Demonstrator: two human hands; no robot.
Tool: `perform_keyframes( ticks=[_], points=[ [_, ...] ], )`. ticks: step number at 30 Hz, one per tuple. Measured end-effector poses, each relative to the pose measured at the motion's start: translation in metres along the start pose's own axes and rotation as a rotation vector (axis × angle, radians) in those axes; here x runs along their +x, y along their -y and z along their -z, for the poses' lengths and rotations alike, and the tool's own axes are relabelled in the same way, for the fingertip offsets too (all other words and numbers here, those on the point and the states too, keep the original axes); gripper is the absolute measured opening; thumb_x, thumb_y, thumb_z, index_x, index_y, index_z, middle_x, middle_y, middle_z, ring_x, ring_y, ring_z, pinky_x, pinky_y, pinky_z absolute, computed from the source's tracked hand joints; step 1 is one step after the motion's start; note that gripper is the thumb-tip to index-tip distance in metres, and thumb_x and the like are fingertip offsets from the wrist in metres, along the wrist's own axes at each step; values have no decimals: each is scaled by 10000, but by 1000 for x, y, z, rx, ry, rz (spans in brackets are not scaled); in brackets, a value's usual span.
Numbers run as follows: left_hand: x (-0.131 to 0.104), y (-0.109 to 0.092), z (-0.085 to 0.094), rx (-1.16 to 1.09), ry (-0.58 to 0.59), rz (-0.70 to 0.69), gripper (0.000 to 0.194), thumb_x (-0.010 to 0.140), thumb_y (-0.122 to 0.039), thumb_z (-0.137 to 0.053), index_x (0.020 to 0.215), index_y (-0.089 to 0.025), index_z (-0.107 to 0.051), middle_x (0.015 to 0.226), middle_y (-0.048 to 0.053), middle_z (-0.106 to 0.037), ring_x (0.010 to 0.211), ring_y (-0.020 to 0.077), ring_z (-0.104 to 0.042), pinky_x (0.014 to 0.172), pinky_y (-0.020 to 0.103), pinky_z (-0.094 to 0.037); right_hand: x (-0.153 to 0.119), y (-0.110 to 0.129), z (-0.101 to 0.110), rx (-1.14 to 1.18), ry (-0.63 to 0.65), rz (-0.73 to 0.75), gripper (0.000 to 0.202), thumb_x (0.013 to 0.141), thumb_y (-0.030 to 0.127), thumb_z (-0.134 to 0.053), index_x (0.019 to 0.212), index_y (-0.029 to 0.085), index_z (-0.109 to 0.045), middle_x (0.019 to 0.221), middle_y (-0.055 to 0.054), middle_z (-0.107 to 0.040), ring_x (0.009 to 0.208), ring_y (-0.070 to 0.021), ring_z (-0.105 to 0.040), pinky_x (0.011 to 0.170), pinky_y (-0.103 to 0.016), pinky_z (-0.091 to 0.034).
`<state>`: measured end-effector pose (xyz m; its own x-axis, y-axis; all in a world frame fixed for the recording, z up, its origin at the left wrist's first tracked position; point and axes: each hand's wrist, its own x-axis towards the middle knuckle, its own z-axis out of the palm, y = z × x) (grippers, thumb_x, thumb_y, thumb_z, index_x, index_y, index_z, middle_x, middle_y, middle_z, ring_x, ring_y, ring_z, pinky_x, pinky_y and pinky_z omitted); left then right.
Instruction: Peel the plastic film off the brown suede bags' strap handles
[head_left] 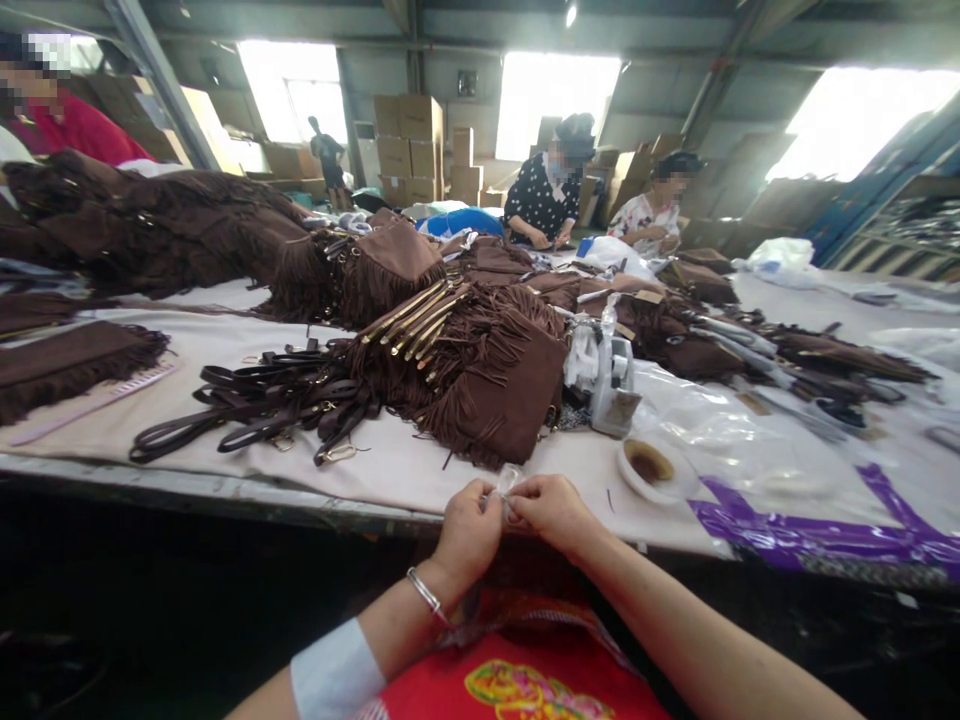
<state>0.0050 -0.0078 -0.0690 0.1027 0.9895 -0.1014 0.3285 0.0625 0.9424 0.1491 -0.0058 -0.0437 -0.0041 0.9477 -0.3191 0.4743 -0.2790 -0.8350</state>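
The table [405,460] stretched before you under a pale cover, its near edge just under your hands. A brown heap [150,225] filled its far left, and more fringed brown goods ran across the middle, blocking much of the way to the far side, where a person in a dotted top [544,195] bent over the work. The clear plastic [720,420] spread over the right, with a purple band [810,530] along its near part. Straight beyond your hands, the fringed bag [517,400] took up the cover, with gold strips [412,325] fanned at its upper left and dark straps [277,400] looped out to its left. Close on the bag's right stood the dispenser [616,385], and nearer you, to the right, sat a white dish [639,490] with brown stuff inside. Your left hand [472,530] and right hand [551,510] met at the table's edge, fingertips drawn narrow and pinching the same clear piece [509,480]. That small piece was between them, its loop sticking up toward the bag; its lower part was hidden by your fingers.
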Motion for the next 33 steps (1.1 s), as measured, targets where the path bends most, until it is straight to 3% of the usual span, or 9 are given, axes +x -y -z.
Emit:
perform_keyframes(
  ticks=[3,6,11,14,19,23,27,31,33],
  points=[
    [-2,-2,-2,-186,53,133,118,812,-269,-520,756,-179,-572,569,-27,-565,485,101,-491,493,214,-355,0,-8,-4,41,-61,-14,230,656,214,-562,728,149,-770,602,-15,-696,570,-141,-583,507,-213,-393],
    [-6,-7,-3,-406,114,298,121,809,-302,-527,780,-185,-529,525,-61,-506,372,57,-347,388,184,-227,-4,-6,-5,156,-88,-50,182,655,212,-577,688,144,-742,607,-20,-693,555,-132,-576,524,-215,-414],
    [-11,-16,-2,-703,158,376,148,787,-292,-589,812,-169,-510,567,-58,-507,381,25,-325,373,140,-201,-12,5,-3,434,53,-116,129,646,200,-560,576,146,-653,459,21,-574,403,-71,-420,425,-199,-309],
    [-10,-15,0,-886,231,450,142,790,-240,-617,841,-156,-515,604,-54,-509,388,6,-317,376,116,-205,-12,5,-3,502,75,-134,105,637,211,-579,629,143,-658,524,1,-626,439,-82,-480,458,-203,-361],
    [-8,-10,5,-1173,367,667,36,847,-144,-545,851,-133,-511,633,-58,-469,379,-23,-318,374,79,-200,-5,-4,-5,298,-41,-59,144,646,227,-594,727,150,-685,633,-5,-673,580,-130,-586,544,-221,-429],
    [-9,-10,7,-1186,409,777,50,887,-172,-508,868,-129,-522,606,-64,-449,363,-14,-319,367,85,-214,-3,-5,-5,203,-45,-11,164,656,220,-576,728,141,-700,641,-6,-673,579,-129,-570,539,-219,-419],
    [-13,-13,4,-1028,353,727,120,886,-267,-534,852,-153,-519,572,-73,-449,360,14,-309,365,121,-236,1,-4,-5,112,-27,-44,130,674,214,-567,687,151,-680,546,18,-612,511,-108,-517,491,-206,-375],
    [-19,-17,-1,-709,231,424,278,862,-430,-562,797,-163,-528,596,-44,-521,396,46,-380,390,167,-307,6,-8,-6,-11,-30,-54,130,706,238,-566,619,164,-628,462,39,-528,457,-97,-459,454,-207,-321],
    [-22,-19,-3,-562,154,298,347,856,-500,-544,759,-168,-524,596,-32,-535,412,64,-422,406,187,-333,2,-10,-7,33,-82,-31,162,736,283,-566,629,169,-610,486,35,-538,463,-101,-466,458,-212,-333]
  ],
)
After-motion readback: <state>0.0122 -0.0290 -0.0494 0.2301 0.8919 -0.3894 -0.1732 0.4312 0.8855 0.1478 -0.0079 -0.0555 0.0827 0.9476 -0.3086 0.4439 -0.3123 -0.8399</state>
